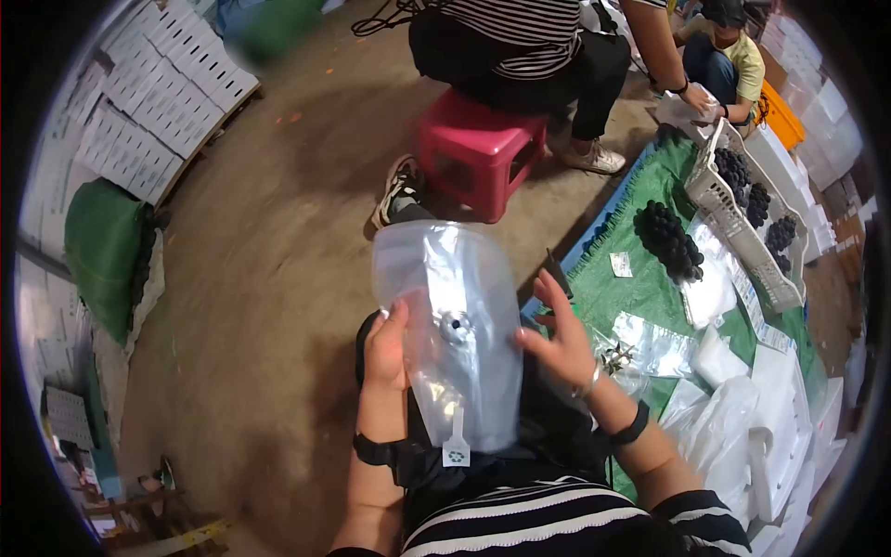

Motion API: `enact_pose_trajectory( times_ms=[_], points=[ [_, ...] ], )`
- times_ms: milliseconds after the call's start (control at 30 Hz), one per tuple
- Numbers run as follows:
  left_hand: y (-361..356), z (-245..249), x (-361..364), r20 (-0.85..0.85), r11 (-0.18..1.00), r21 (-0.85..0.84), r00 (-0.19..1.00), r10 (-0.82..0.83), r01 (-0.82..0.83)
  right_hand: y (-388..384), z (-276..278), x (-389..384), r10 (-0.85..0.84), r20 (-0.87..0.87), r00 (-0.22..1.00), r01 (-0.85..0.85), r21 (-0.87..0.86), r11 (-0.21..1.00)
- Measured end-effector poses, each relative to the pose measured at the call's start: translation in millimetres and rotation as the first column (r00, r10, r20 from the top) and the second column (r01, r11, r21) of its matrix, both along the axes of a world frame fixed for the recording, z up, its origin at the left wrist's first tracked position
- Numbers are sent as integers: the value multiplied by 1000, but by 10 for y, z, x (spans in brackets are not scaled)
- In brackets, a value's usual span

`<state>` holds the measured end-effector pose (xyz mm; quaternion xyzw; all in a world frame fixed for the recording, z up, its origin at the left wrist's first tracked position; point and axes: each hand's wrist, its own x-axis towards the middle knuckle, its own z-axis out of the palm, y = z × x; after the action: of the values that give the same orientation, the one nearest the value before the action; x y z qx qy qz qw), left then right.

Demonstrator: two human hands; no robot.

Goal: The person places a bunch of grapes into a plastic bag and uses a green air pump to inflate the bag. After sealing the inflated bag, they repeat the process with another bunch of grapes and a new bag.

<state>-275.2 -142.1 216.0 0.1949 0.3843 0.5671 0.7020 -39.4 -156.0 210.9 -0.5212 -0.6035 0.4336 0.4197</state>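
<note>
The left hand (387,348) is gripping the clear plastic bag (478,269) at its nine-o'clock edge, the thumb lying over the front and the fingers wrapping behind. The right hand (557,339) is hovering free at three o'clock, its fingers spreading and its thumb coming so near the bag's edge that contact cannot be told. The bag is standing up over the wearer's lap, its small dark-centred hole (456,325) sitting mid-face and its tag with a recycling mark (456,458) hanging at six o'clock. Handling it well is probably calling for a light but sure left pinch, since such film is likely creasing and slipping easily; the right fingertips are best meeting the far edge squarely, the bracelet (594,379) staying clear of the plastic. Farther out, silver packets (654,343) are lying at three o'clock on a green mat (608,292), where dark grapes (668,241) are resting at two o'clock beside a white crate (705,181). A red stool (483,148) is supporting another person towards twelve o'clock.
</note>
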Motion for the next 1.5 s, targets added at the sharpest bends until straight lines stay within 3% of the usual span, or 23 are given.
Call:
enact_pose_trajectory(
  times_ms=[67, 100, 167, 233, 333, 433, 500, 567, 600, 667, 800, 867, 900, 1000, 1100, 1167, 1200, 1267, 1333, 1400, 1433, 1467, 1500],
  points=[
    [23, 137, 88, -102, 993, -3, 988, 119, -120, -218, 165, 26, 80, 35, 996, -85, 199, 976],
    [32, 90, 15, -121, 995, 77, 990, 75, -66, -278, 371, 15, 210, 194, 958, -267, 348, 899],
    [10, 130, -26, -120, 995, 58, 989, 82, -76, -413, 532, -158, 381, 351, 855, -500, 367, 784],
    [54, 144, 41, -91, 997, 33, 993, 78, -75, -513, 439, -237, 325, 503, 801, -536, 359, 764],
    [56, 26, 162, -198, 984, 42, 963, 181, -176, -410, 243, -214, 69, 453, 889, -334, 538, 774],
    [7, 118, 272, -78, 986, 67, 985, 157, -152, -353, 100, -145, 75, 392, 917, -260, 444, 858],
    [-47, 197, 333, -16, 984, 132, 992, 125, -122, -277, 44, -92, -19, 215, 976, -85, 463, 882],
    [-137, 294, 363, -61, 933, 323, 987, -149, 161, -209, 43, -27, -110, 157, 981, 49, 351, 935],
    [-173, 296, 377, -208, 906, 329, 956, -207, 267, -178, 41, -1, -195, 109, 975, 167, 221, 961],
    [-236, 163, 402, -247, 896, 224, 912, -328, 383, -155, 102, -13, -224, 90, 970, 204, 184, 962],
    [-390, 217, 637, -381, 935, 204, 903, -198, 291, -136, 13, -167, 33, 215, 976, -126, 439, 889],
    [-357, 249, 605, -679, 948, 101, 717, -155, 301, -148, 46, -215, 128, 227, 965, -203, 348, 915],
    [-366, 290, 583, -653, 955, 69, 736, -176, 289, -131, 68, -196, 126, 226, 966, -202, 352, 914],
    [-379, 192, 453, -571, 915, 125, 782, -249, 383, -53, 171, -107, 394, 199, 898, -420, 114, 900],
    [-368, 213, 424, -620, 917, 120, 750, -230, 380, -25, 211, -96, 535, 103, 839, -543, 91, 835],
    [-353, 189, 422, -648, 914, 126, 729, -219, 386, -51, 252, -106, 598, -260, 758, -609, 43, 792],
    [-353, 166, 446, -624, 932, 170, 767, -150, 320, -37, 237, -93, 594, -257, 762, -605, 46, 795],
    [-331, 171, 440, -594, 941, 223, 801, -76, 255, 46, 145, -46, 475, -536, 698, -593, -60, 803],
    [-325, 227, 397, -674, 917, 122, 710, -204, 379, 112, -26, 5, 236, -665, 709, -445, -162, 881],
    [-304, 196, 422, -600, 923, 55, 751, -275, 382, 184, -18, 80, 92, -638, 764, -297, -223, 928],
    [-303, 175, 430, -743, 929, 53, 636, -209, 367, 205, 37, 105, 89, -639, 764, -291, -218, 931],
    [-287, 169, 436, -859, 935, 53, 493, -136, 352, 208, 140, 114, 90, -328, 941, -90, 13, 996],
    [-258, 174, 444, -862, 932, 54, 487, -138, 359, 211, 254, 121, -32, 5, 999, 29, 297, 954]
  ],
)
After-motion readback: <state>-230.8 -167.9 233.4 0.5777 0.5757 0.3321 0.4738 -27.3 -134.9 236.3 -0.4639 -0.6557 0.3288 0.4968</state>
